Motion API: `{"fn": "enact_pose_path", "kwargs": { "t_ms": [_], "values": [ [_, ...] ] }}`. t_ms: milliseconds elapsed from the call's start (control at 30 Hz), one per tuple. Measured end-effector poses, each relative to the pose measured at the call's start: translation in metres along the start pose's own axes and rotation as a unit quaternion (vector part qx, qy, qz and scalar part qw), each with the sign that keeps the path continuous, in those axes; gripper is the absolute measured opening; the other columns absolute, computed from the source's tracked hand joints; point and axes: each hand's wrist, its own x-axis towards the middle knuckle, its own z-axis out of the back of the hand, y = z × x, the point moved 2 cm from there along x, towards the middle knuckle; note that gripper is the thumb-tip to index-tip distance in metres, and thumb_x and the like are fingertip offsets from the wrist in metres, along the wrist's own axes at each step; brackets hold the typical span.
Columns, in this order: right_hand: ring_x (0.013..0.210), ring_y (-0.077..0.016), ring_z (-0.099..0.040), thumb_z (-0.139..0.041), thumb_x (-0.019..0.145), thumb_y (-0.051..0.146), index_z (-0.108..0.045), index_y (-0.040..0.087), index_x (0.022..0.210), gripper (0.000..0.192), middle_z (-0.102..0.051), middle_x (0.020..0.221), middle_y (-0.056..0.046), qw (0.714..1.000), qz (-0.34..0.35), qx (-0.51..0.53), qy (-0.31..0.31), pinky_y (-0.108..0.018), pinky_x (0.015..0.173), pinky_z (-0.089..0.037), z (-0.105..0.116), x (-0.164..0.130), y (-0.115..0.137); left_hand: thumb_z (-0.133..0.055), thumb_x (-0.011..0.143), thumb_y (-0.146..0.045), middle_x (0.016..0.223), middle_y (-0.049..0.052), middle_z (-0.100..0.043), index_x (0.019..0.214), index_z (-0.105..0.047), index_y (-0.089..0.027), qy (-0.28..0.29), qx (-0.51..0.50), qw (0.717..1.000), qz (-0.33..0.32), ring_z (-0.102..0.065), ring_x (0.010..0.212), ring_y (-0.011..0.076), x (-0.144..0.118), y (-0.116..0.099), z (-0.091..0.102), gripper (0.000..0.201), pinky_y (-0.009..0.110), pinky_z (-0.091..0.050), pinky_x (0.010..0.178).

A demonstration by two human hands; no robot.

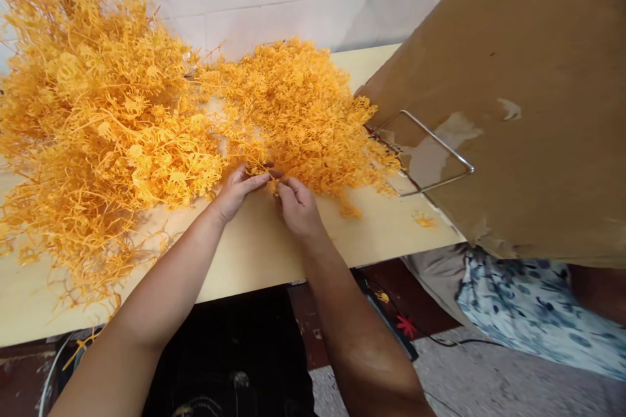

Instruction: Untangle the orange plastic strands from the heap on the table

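Right hand (299,207): fingertips pinched together on an orange sprig (273,187).
Left hand (235,195): fingers extended towards the sprig; cannot tell whether they grip it.
Sprig: between the hands, just beside the left thumb.
Left pile (112,111): on the table (254,254), beside the left hand.
Right pile (303,111): just beyond the right hand, near the wire frame (437,138).

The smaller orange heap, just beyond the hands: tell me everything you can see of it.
The smaller orange heap is a loose, tangled mound of thin, branching sprigs with frilly tips, plastic by the look of it. It lies on the pale tabletop near the white wall, its left side running into the larger orange heap, its right edge straggling over the wire frame. The left hand and right hand are at its near edge.
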Motion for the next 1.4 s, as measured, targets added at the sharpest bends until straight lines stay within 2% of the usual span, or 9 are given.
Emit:
{"fn": "enact_pose_path", "kwargs": {
  "t_ms": [233, 367, 467, 633, 833, 967, 1100, 1267, 1400],
  "values": [
    [0.055, -0.011, -0.036, -0.038, 0.082, 0.027, -0.039, 0.021, 0.067, 0.016, -0.036, 0.058, 0.003, 0.983, 0.128, -0.135, 0.006, -0.025, 0.052, -0.029, -0.016, -0.02, 0.006, -0.065, 0.066, -0.017, 0.062, -0.006, -0.054, 0.077, -0.048, -0.016, -0.124, -0.07, 0.99, 0.017, -0.051, 0.057, 0.0051, 0.007, 0.009, -0.002, 0.021, 0.02, -0.04, 0.066],
    [0.053, -0.0102, -0.034, -0.041, 0.077, 0.019, -0.032, 0.021, 0.061, 0.019, -0.035, 0.058, 0.003, 0.937, 0.243, -0.212, 0.131, -0.025, 0.052, -0.028, -0.043, -0.05, 0.029, -0.05, 0.079, -0.015, 0.047, -0.01, -0.037, 0.069, -0.037, -0.018, -0.19, -0.115, 0.974, 0.055, -0.041, 0.044, 0.004, 0.011, 0.004, 0.0, 0.016, 0.02, -0.04, 0.059],
    [0.055, -0.0101, -0.037, -0.042, 0.077, 0.018, -0.035, 0.021, 0.061, 0.018, -0.039, 0.059, 0.001, 0.901, 0.301, -0.251, 0.188, -0.025, 0.053, -0.031, -0.047, -0.055, 0.053, -0.054, 0.076, -0.015, 0.049, -0.009, -0.042, 0.071, -0.039, -0.018, -0.17, -0.066, 0.982, 0.042, -0.043, 0.046, 0.0041, 0.012, 0.001, 0.002, 0.016, 0.021, -0.041, 0.059],
    [0.059, -0.0124, -0.046, -0.045, 0.077, 0.023, -0.051, 0.021, 0.073, 0.008, -0.051, 0.066, -0.002, 0.92, 0.215, -0.322, -0.059, -0.027, 0.056, -0.038, 0.028, -0.003, 0.067, -0.068, 0.063, -0.016, 0.063, -0.004, -0.059, 0.079, -0.048, -0.015, -0.038, 0.0, 0.999, 0.021, -0.057, 0.059, 0.0073, 0.008, 0.005, 0.003, 0.025, 0.024, -0.045, 0.068],
    [0.084, -0.0211, -0.055, -0.045, 0.07, 0.018, -0.059, 0.016, 0.09, 0.024, -0.058, 0.092, -0.011, 0.85, 0.192, -0.42, -0.253, -0.04, 0.075, -0.045, 0.099, 0.039, 0.048, -0.06, 0.067, -0.011, 0.059, -0.002, -0.06, 0.074, -0.049, -0.015, 0.001, 0.128, 0.992, -0.003, -0.058, 0.059, 0.008, 0.008, 0.012, 0.002, 0.013, 0.022, -0.043, 0.065],
    [0.096, -0.0234, -0.053, -0.045, 0.073, 0.017, -0.06, 0.017, 0.085, 0.019, -0.06, 0.094, -0.01, 0.829, 0.229, -0.432, -0.27, -0.044, 0.086, -0.04, 0.08, 0.029, 0.047, -0.054, 0.07, -0.013, 0.065, 0.0, -0.062, 0.071, -0.053, -0.015, 0.01, 0.272, 0.962, -0.027, -0.057, 0.066, 0.0091, 0.008, 0.022, 0.002, 0.003, 0.022, -0.043, 0.067],
    [0.077, -0.0174, -0.053, -0.047, 0.079, 0.031, -0.055, 0.018, 0.076, 0.016, -0.058, 0.077, -0.005, 0.861, 0.256, -0.394, -0.195, -0.036, 0.074, -0.043, 0.039, 0.004, 0.051, -0.048, 0.073, -0.015, 0.075, 0.002, -0.064, 0.074, -0.057, -0.015, 0.013, 0.402, 0.914, -0.052, -0.057, 0.072, 0.011, 0.005, 0.023, 0.002, 0.009, 0.024, -0.043, 0.069],
    [0.065, -0.0127, -0.045, -0.058, 0.073, 0.044, -0.046, 0.018, 0.068, 0.03, -0.047, 0.069, -0.001, 0.884, 0.209, -0.401, -0.118, -0.028, 0.062, -0.039, 0.008, -0.016, 0.044, -0.045, 0.071, -0.013, 0.067, 0.001, -0.06, 0.067, -0.056, -0.015, -0.004, 0.5, 0.861, -0.095, -0.054, 0.067, 0.0111, 0.003, 0.014, -0.001, 0.012, 0.023, -0.041, 0.065],
    [0.064, -0.0125, -0.044, -0.057, 0.073, 0.04, -0.045, 0.017, 0.068, 0.027, -0.047, 0.07, -0.001, 0.889, 0.156, -0.423, -0.082, -0.026, 0.06, -0.037, 0.005, -0.015, 0.035, -0.046, 0.068, -0.012, 0.066, 0.0, -0.059, 0.068, -0.055, -0.015, -0.007, 0.501, 0.859, -0.105, -0.053, 0.065, 0.0115, 0.003, 0.013, -0.001, 0.01, 0.022, -0.04, 0.061]
  ]
}}
